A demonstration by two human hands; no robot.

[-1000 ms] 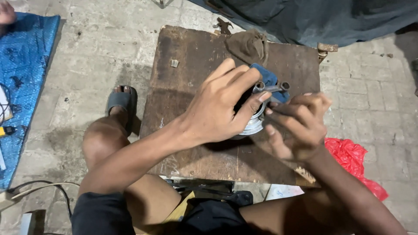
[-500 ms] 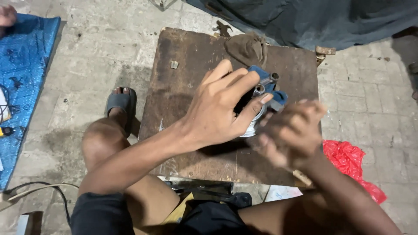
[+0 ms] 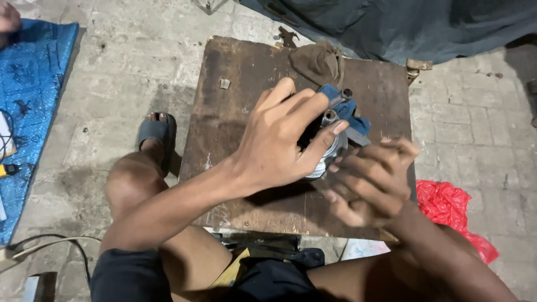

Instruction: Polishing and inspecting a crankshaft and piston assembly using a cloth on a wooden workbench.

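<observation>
Left hand (image 3: pixel 279 148) clamps its grip over a round metal part (image 3: pixel 329 154) on the rusty worktop (image 3: pixel 235 128); blurred right hand (image 3: pixel 366 182), just beside the part, grip unclear; best held steady.

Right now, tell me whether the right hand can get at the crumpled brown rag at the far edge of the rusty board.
Probably yes: the right hand is free, and the crumpled brown rag lies uncovered, though the left hand and the round metal part sit between them.
</observation>
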